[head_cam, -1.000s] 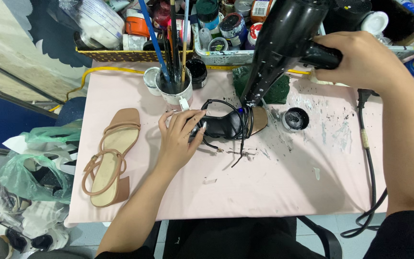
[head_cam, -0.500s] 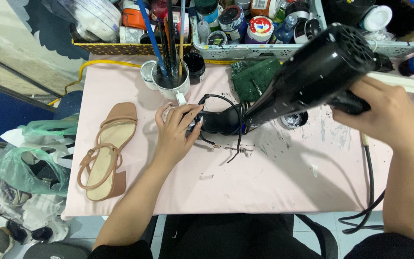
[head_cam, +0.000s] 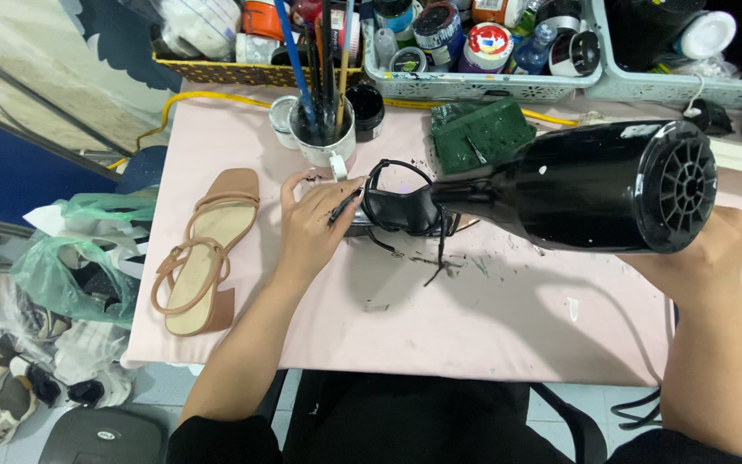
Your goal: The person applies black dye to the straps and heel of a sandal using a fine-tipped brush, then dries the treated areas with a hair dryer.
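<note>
Left hand (head_cam: 313, 228): lies palm down on the black strappy sandal (head_cam: 401, 210), its grip pressed together on the sandal's near end to pin it to the surface (head_cam: 491, 318).
Right hand (head_cam: 710, 258): its grip is wrapped tight around the handle of the black hair dryer (head_cam: 590, 185), nozzle aimed at the sandal's straps from just beside them.
Black sandal: sits mid-surface, between the white brush mug (head_cam: 324, 137) and the dryer nozzle; loose straps trail toward the person, with dark paint flecks around it.
Tan sandal (head_cam: 203, 253): lies well apart at the left edge, untouched.
Behind: a green block (head_cam: 478, 133), plastic baskets (head_cam: 483, 82) of paint jars.
Doing it well: in my judgement, the nozzle should sweep along each strap rather than linger in one place, staying just off the wet surface.
Hold: fingers are best kept on dry parts, clear of the hot stream.
Risk: air may flick the loose straps onto the flecked cloth.
</note>
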